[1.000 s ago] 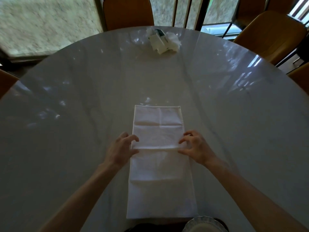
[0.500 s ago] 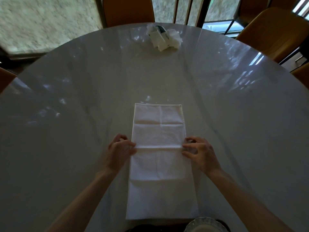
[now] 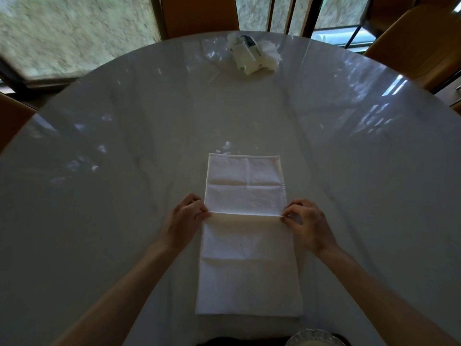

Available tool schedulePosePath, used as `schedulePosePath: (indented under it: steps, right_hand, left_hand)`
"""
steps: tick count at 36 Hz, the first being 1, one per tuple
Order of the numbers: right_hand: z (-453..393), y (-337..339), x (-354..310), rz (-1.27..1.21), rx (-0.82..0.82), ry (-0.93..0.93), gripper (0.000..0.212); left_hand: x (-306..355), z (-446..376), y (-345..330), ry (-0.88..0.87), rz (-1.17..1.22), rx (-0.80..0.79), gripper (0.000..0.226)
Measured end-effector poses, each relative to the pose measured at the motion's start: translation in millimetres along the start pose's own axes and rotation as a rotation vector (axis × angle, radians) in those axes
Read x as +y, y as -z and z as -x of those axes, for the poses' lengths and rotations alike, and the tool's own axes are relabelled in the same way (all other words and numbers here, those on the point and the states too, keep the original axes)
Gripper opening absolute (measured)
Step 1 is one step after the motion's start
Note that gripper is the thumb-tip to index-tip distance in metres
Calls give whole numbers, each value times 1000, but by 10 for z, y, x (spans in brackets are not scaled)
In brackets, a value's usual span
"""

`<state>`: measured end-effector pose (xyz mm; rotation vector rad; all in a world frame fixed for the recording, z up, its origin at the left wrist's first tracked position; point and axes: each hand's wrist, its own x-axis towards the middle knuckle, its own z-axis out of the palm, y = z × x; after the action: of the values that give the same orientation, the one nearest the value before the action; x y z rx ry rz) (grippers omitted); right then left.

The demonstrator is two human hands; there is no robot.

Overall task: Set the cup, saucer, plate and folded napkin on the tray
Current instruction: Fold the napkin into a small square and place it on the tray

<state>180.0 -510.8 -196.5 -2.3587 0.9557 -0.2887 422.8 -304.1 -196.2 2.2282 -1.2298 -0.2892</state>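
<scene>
Glassy rim (image 3: 314, 338) — cut off (unidentifiable)

The napkin (image 3: 247, 236) lies on the bench (image 3: 124, 171), hands at its left and right edges; a crumpled packet (image 3: 253, 54), possibly tissues, sits far behind.

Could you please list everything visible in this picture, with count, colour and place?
Round glossy grey-white marble table: one, fills the view.
White cloth napkin: one, near centre of table, long, partly folded, a crosswise edge pinched at both sides.
Crumpled white packet and tissues: one heap, far edge of table.
Orange-brown chairs: at least four, around the table.
Pale scalloped dish rim: one, bottom edge, mostly cut off.
Windows: behind the table.
Left hand: pinches napkin's left edge.
Right hand: pinches napkin's right edge.
</scene>
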Motion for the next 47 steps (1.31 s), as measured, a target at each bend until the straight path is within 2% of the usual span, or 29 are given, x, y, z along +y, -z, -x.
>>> schedulePosePath:
  steps: [4,12,20,32,40,44,47]
  right_hand:
    - [-76,152,-99,10,9,19,7]
    - [-208,525,-482,-54,83,-35,13]
    - [-322,935,-770,-74,140,-37,15]
    - [-330,1461,-1041,-159,190,-8,6]
    - [-274,1597,-1140,-172,137,33,7]
    - [-280,1620,-1158,-142,134,22,9]
    - [-254,1655,-1148,-181,50,25,8]
  left_hand:
    - [110,-126,145,-60,-20,12,12]
    - [418,-353,536,-51,66,148,8]
    - [766,-535,920,22,190,146,10]
    - [1114,-601,1345,-79,261,155,9]
    - [1186,-510,1495,-91,292,171,12]
    - [1186,-481,1539,-93,212,188,11]
    - [1143,-413,1574,-62,251,163,8]
